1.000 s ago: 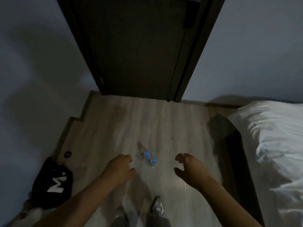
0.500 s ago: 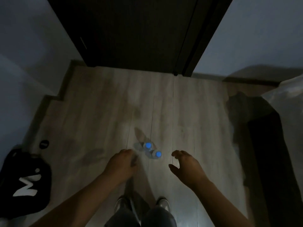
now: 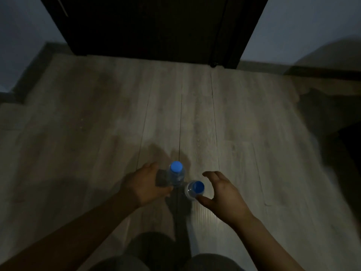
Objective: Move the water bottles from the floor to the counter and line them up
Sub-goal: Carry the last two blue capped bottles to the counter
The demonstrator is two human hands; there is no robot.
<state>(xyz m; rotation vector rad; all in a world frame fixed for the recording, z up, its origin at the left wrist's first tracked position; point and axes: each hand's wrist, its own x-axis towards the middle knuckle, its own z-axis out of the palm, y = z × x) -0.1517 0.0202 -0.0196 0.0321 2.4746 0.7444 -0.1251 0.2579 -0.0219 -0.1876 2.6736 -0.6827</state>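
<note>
**Both hands at the bottles, neither closed yet**

Head view. Two clear, blue-capped bottles stand upright on the plank floor (image 3: 97,133), just beside each other: left bottle (image 3: 176,174) and right bottle (image 3: 194,189). The left hand (image 3: 143,182) is cupped wide at the left bottle's side, thumb low toward it. The right hand (image 3: 222,192) is spread wide about the right bottle, thumb near its shoulder. Neither hand has wrapped round. Whether skin touches plastic I cannot tell in this dim, smeared frame.

Handling (judgement): small, thin-walled plastic with smooth sides that give under a squeeze. Weight depends on fill, which is not readable here. Best hold is round the body below the shoulder, one bottle per hand, not by the cap. They stand close, so one may knock the other over.

Hidden: seen from above, the caps cover most of each body and base. The labels are unreadable and the counter is not in view. The dark door (image 3: 146,26) shows no detail. The right edge is a dark blur. The trouser legs (image 3: 213,263) are cut off at the bottom.
</note>
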